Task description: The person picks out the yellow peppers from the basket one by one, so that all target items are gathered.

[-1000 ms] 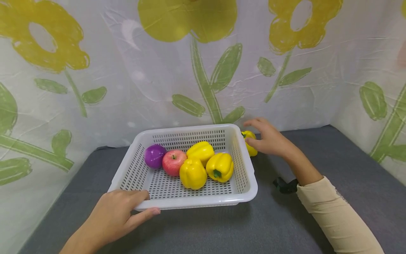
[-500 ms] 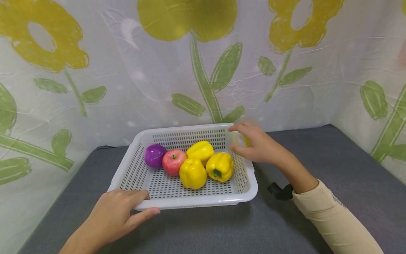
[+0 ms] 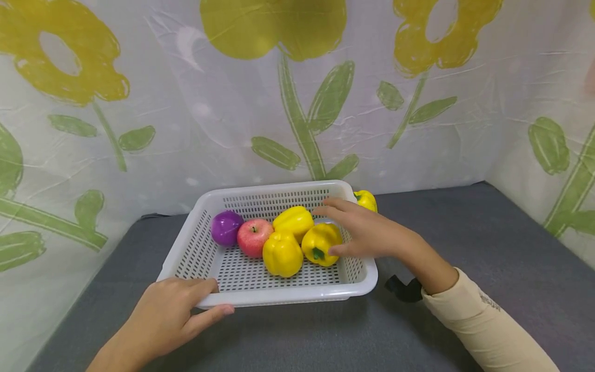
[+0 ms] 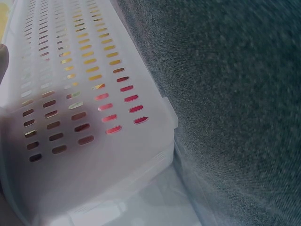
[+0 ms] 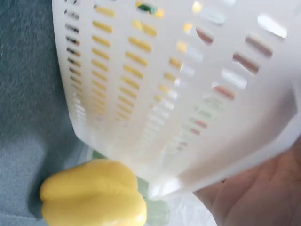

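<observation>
My left hand (image 3: 169, 315) grips the near-left rim of a white perforated plastic basket (image 3: 279, 297), thumb outside and fingers over the edge. Inside sit a purple round fruit or vegetable (image 3: 226, 228), a red apple (image 3: 254, 237) and three yellow bell peppers (image 3: 282, 254). My right hand (image 3: 367, 230) reaches over the basket's right rim, fingers apart, above the rightmost bell pepper (image 3: 321, 243); its thumb overlaps that pepper near the green stem. Another yellow bell pepper (image 5: 94, 195) lies outside, beyond the right wall. In the left wrist view, red and yellow show through the basket's slots (image 4: 108, 117).
The basket stands on a dark grey cloth-covered table (image 3: 446, 217). Close behind hangs a pale curtain (image 3: 209, 129) with a flower print. A black strap-like item (image 3: 403, 289) is at my right wrist.
My right hand has moved left and toward me, from beside the outer bell pepper to over the basket's right side. The outer pepper stays where it was. My left hand keeps its grip.
</observation>
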